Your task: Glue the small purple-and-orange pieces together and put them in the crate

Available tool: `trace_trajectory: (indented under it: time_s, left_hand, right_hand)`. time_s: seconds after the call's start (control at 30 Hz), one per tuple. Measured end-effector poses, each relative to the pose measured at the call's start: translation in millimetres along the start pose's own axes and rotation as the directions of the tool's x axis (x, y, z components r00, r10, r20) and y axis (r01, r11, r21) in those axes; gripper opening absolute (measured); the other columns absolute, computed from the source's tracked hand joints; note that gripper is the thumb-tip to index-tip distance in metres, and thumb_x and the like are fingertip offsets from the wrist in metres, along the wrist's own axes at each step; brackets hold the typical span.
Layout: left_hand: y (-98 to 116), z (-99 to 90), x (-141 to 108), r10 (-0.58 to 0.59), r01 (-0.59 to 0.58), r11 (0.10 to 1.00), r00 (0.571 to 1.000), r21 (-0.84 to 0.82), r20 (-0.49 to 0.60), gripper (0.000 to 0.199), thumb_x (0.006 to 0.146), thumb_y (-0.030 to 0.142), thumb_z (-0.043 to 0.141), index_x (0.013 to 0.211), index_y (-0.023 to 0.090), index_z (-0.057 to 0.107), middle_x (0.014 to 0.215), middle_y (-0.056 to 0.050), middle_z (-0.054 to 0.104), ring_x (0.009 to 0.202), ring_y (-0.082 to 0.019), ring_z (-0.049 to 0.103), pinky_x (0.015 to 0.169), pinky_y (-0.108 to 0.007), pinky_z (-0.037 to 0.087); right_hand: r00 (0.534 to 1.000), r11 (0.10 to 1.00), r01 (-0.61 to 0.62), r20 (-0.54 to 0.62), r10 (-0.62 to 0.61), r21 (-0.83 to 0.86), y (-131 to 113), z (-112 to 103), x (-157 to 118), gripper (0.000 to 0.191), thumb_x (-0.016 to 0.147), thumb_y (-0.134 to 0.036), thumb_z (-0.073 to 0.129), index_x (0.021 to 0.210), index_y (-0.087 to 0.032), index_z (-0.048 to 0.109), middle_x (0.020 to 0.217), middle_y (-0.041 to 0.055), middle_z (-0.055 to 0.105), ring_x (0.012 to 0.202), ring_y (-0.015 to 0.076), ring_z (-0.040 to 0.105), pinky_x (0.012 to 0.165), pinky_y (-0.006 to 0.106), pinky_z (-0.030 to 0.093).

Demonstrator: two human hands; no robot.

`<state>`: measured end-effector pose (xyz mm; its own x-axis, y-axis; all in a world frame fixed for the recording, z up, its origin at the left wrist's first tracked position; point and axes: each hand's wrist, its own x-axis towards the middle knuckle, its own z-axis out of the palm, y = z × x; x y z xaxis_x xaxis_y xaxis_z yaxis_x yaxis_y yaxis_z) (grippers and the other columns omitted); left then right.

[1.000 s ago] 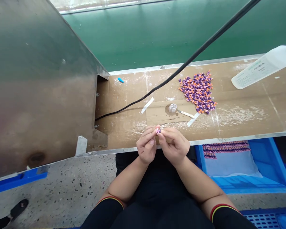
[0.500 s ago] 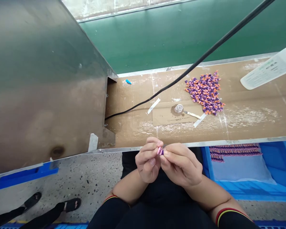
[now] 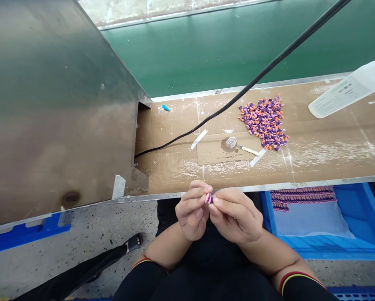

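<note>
delicately, left hand [image 3: 192, 211], right hand [image 3: 236, 216], pinching a tiny pink-purple piece [image 3: 209, 199]

Head-worn camera, looking forward and down at my grip from above and behind it; my left hand [image 3: 192, 211] and right hand [image 3: 236, 216] lie close to the lens, low and central in the frame; my forearms [image 3: 164, 246] enter from the bottom edge; a cardboard-topped bench [image 3: 328, 167] crosses just beyond my grip; a green panel [image 3: 206, 54] lies farther ahead; a steel sheet [image 3: 56, 113] fills the left; a blue plastic crate [image 3: 312, 246] sits low right.
</note>
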<state>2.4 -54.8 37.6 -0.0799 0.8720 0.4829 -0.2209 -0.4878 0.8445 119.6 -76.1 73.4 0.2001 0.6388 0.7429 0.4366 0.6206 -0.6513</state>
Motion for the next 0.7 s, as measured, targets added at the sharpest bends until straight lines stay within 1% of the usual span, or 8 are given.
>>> trace_trajectory:
  time_s: [0.13, 0.23, 0.3, 0.37, 0.43, 0.5, 0.57, 0.7]
  left_hand:
    - [-21, -10.5, 14, 0.041, -0.040, 0.998, 0.999, -0.040, 0.022, 0.035, 0.103, 0.033, 0.064, 0.133, 0.033, 0.081, 0.131, -0.010, 0.080, 0.107, -0.024, 0.076, 0.081, -0.034, 0.062]
    - [-39, -32.9, 24, 0.052, -0.052, 0.991, 0.999, 0.122, 0.001, 0.033, 0.103, 0.027, 0.063, 0.129, 0.029, 0.083, 0.128, -0.011, 0.079, 0.110, -0.024, 0.073, 0.079, -0.033, 0.061]
    - [-48, -46.8, 26, 0.027, -0.025, 0.972, 1.000, 0.235, -0.004, 0.030, 0.103, 0.024, 0.063, 0.124, 0.028, 0.084, 0.122, -0.011, 0.078, 0.100, -0.021, 0.071, 0.078, -0.033, 0.059]
    - [-52, -54.8, 25, -0.023, 0.027, 0.956, 1.000, 0.292, -0.019, 0.027, 0.104, 0.022, 0.063, 0.119, 0.027, 0.085, 0.118, -0.010, 0.077, 0.090, -0.017, 0.069, 0.077, -0.033, 0.058]
    - [-53, -57.1, 24, -0.053, 0.059, 0.944, 0.998, 0.326, -0.026, 0.024, 0.104, 0.024, 0.063, 0.114, 0.024, 0.085, 0.115, -0.010, 0.077, 0.086, -0.016, 0.068, 0.076, -0.033, 0.058]
    - [-52, -56.0, 23, -0.059, 0.065, 0.934, 0.998, 0.350, -0.027, 0.022, 0.104, 0.026, 0.063, 0.109, 0.022, 0.085, 0.112, -0.010, 0.077, 0.088, -0.018, 0.069, 0.074, -0.033, 0.058]
    - [-51, -54.2, 24, -0.065, 0.072, 0.935, 0.997, 0.346, -0.032, 0.021, 0.103, 0.026, 0.065, 0.106, 0.022, 0.085, 0.111, -0.010, 0.077, 0.089, -0.018, 0.070, 0.073, -0.033, 0.058]
    - [-53, -51.9, 28, -0.071, 0.097, 0.960, 0.992, 0.261, -0.106, 0.016, 0.098, 0.024, 0.069, 0.097, 0.020, 0.085, 0.104, -0.010, 0.077, 0.087, -0.018, 0.070, 0.067, -0.029, 0.056]
  right_hand:
    - [0.987, 0.993, -0.004, 0.156, 0.023, -0.120, 31, -30, 13, 0.034, 0.100, -0.009, 0.072, 0.128, -0.027, 0.073, 0.098, 0.0032, 0.085, 0.083, 0.0169, 0.082, 0.075, 0.029, 0.072]
    - [0.922, 0.953, 0.037, 0.378, 0.085, -0.302, 67, -67, 28, 0.025, 0.105, -0.012, 0.066, 0.121, -0.028, 0.075, 0.103, 0.0042, 0.085, 0.091, 0.0182, 0.083, 0.084, 0.031, 0.070]
    - [0.800, 0.930, 0.105, 0.586, 0.132, -0.353, 87, -87, 36, 0.020, 0.107, -0.015, 0.059, 0.113, -0.025, 0.076, 0.103, 0.0072, 0.083, 0.091, 0.0200, 0.081, 0.081, 0.033, 0.068]
    - [0.637, 0.911, 0.195, 0.753, 0.165, -0.364, 100, -95, 39, 0.022, 0.107, -0.014, 0.055, 0.105, -0.022, 0.075, 0.101, 0.0096, 0.080, 0.087, 0.0210, 0.076, 0.076, 0.034, 0.065]
    - [0.485, 0.884, 0.285, 0.851, 0.200, -0.370, 106, -95, 40, 0.023, 0.102, -0.007, 0.054, 0.099, -0.020, 0.073, 0.100, 0.0110, 0.077, 0.087, 0.0214, 0.071, 0.075, 0.033, 0.062]
    - [0.391, 0.865, 0.331, 0.889, 0.238, -0.378, 109, -91, 39, 0.025, 0.097, -0.001, 0.054, 0.097, -0.019, 0.072, 0.102, 0.0117, 0.076, 0.090, 0.0217, 0.069, 0.077, 0.033, 0.060]
    - [0.399, 0.875, 0.286, 0.879, 0.263, -0.391, 110, -89, 36, 0.031, 0.094, 0.001, 0.053, 0.108, -0.020, 0.072, 0.106, 0.0117, 0.076, 0.093, 0.0226, 0.070, 0.080, 0.034, 0.061]
    - [0.633, 0.914, -0.030, 0.700, 0.330, -0.404, 110, -96, 19, 0.053, 0.094, -0.004, 0.051, 0.143, -0.023, 0.062, 0.119, 0.0099, 0.077, 0.102, 0.0229, 0.074, 0.089, 0.039, 0.065]
